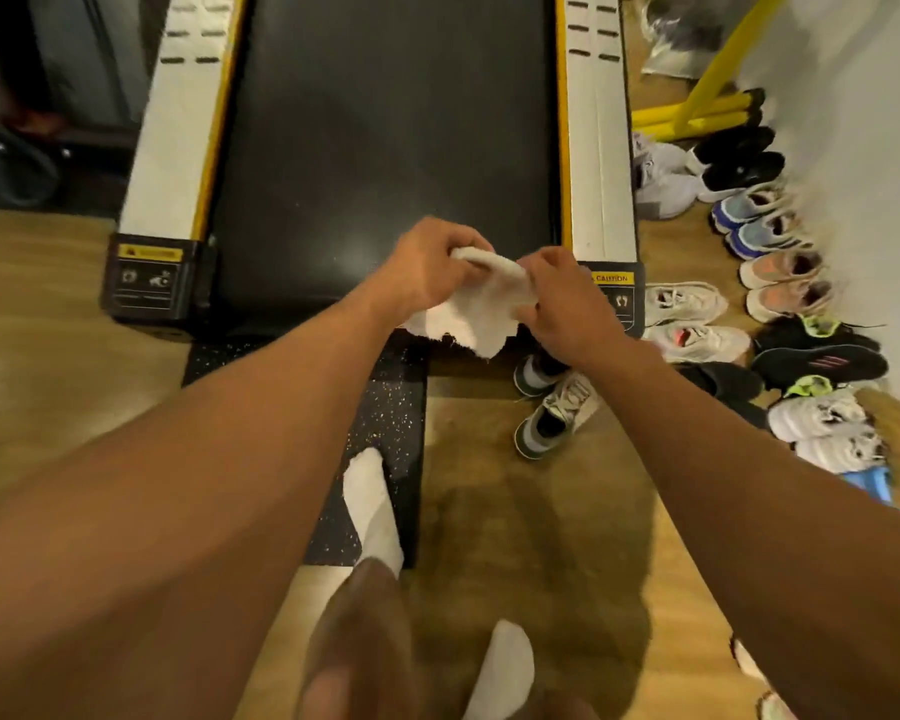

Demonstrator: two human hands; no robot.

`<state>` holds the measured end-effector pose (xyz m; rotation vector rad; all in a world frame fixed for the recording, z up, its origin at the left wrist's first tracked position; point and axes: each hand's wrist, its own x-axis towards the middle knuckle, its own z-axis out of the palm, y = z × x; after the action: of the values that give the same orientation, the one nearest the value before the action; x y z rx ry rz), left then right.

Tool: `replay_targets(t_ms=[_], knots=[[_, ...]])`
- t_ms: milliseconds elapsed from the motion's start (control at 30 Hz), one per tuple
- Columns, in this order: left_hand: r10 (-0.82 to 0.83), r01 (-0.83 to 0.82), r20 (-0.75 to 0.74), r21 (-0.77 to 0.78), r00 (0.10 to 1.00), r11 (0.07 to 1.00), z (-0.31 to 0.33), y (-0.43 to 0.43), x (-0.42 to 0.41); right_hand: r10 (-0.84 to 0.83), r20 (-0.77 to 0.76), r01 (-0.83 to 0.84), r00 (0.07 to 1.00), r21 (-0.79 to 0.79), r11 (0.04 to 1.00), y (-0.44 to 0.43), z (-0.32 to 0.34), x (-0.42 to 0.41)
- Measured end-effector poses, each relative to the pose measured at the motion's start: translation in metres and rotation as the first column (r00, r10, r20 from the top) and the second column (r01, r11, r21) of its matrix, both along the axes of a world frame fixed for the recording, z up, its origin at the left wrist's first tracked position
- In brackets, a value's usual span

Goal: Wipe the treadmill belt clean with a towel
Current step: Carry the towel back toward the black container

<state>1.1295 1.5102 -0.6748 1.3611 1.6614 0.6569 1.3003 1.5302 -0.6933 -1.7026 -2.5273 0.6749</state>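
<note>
Both arms outstretched — towel (481, 298) between.

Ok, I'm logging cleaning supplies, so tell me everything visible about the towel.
The towel is small, white and looks like terry cloth, with a ragged lower edge. It is bunched and hangs in the air over the near end of the treadmill belt. The left hand and right hand both pinch its rolled top edge.

A person seen from above: both forearms bare to the edge of view, no sleeves, watch or rings showing on the left hand (427, 267) or right hand (567, 298). White socks (372, 506) cover both feet, without shoes. The legs above the socks are bare, the nearer knee blurred at bottom of view.
</note>
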Motion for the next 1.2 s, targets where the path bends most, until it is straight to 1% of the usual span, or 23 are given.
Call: replay_targets(t_ms=[67, 133, 200, 233, 267, 333, 367, 467, 533, 600, 667, 733, 867, 1033, 1100, 1200], knots=[[0.1, -0.102, 0.055, 0.034, 0.993, 0.994, 0.058, -0.018, -0.006, 0.0, -0.1, -0.004, 0.995, -0.041, 0.999, -0.011, 0.058, -0.001], [0.186, -0.192, 0.077, 0.089, 0.98, 0.977, 0.12, -0.039, -0.015, -0.061, -0.278, 0.023, 0.959, -0.139, 0.99, -0.026, 0.121, -0.006], [0.282, -0.295, 0.105, 0.157, 0.954, 0.942, 0.182, -0.059, -0.027, -0.202, -0.486, 0.073, 0.85, -0.27, 0.96, -0.04, 0.181, -0.012], [0.335, -0.353, 0.126, 0.178, 0.934, 0.919, 0.212, -0.072, -0.032, -0.277, -0.558, 0.08, 0.782, -0.351, 0.933, -0.049, 0.209, -0.014], [0.387, -0.41, 0.146, 0.192, 0.91, 0.891, 0.249, -0.092, -0.042, -0.325, -0.615, 0.051, 0.718, -0.419, 0.907, -0.064, 0.242, -0.022], [0.437, -0.468, 0.184, 0.195, 0.881, 0.862, 0.296, -0.113, -0.051, -0.402, -0.666, 0.01, 0.628, -0.51, 0.86, -0.077, 0.282, -0.034], [0.465, -0.5, 0.195, 0.211, 0.864, 0.84, 0.322, -0.129, -0.058, -0.401, -0.688, -0.027, 0.605, -0.521, 0.853, -0.087, 0.305, -0.043], [0.527, -0.575, 0.234, 0.266, 0.817, 0.773, 0.398, -0.186, -0.077, -0.406, -0.748, -0.109, 0.525, -0.532, 0.84, -0.125, 0.373, -0.075], [0.557, -0.613, 0.258, 0.296, 0.789, 0.732, 0.437, -0.221, -0.09, -0.382, -0.794, -0.144, 0.473, -0.498, 0.855, -0.148, 0.415, -0.097], [0.594, -0.652, 0.269, 0.325, 0.758, 0.685, 0.466, -0.253, -0.104, -0.314, -0.833, -0.173, 0.456, -0.429, 0.886, -0.17, 0.448, -0.117], [0.628, -0.682, 0.273, 0.366, 0.729, 0.633, 0.493, -0.284, -0.123, -0.233, -0.852, -0.171, 0.468, -0.346, 0.922, -0.192, 0.478, -0.139], [0.647, -0.693, 0.268, 0.403, 0.714, 0.598, 0.517, -0.313, -0.145, -0.188, -0.868, -0.204, 0.459, -0.309, 0.929, -0.212, 0.502, -0.163], [0.673, -0.699, 0.261, 0.472, 0.692, 0.536, 0.56, -0.374, -0.196, -0.148, -0.893, -0.3, 0.424, -0.293, 0.908, -0.258, 0.54, -0.223], [0.754, -0.692, 0.176, 0.565, 0.633, 0.45, 0.586, -0.44, -0.268, -0.174, -0.915, -0.431, 0.364, -0.331, 0.839, -0.316, 0.566, -0.306], [0.786, -0.697, 0.149, 0.581, 0.6, 0.421, 0.589, -0.461, -0.301, -0.148, -0.915, -0.439, 0.375, -0.315, 0.842, -0.332, 0.57, -0.339], [0.804, -0.708, 0.143, 0.578, 0.578, 0.406, 0.586, -0.486, -0.348, -0.074, -0.915, -0.447, 0.397, -0.263, 0.855, -0.346, 0.575, -0.389]])
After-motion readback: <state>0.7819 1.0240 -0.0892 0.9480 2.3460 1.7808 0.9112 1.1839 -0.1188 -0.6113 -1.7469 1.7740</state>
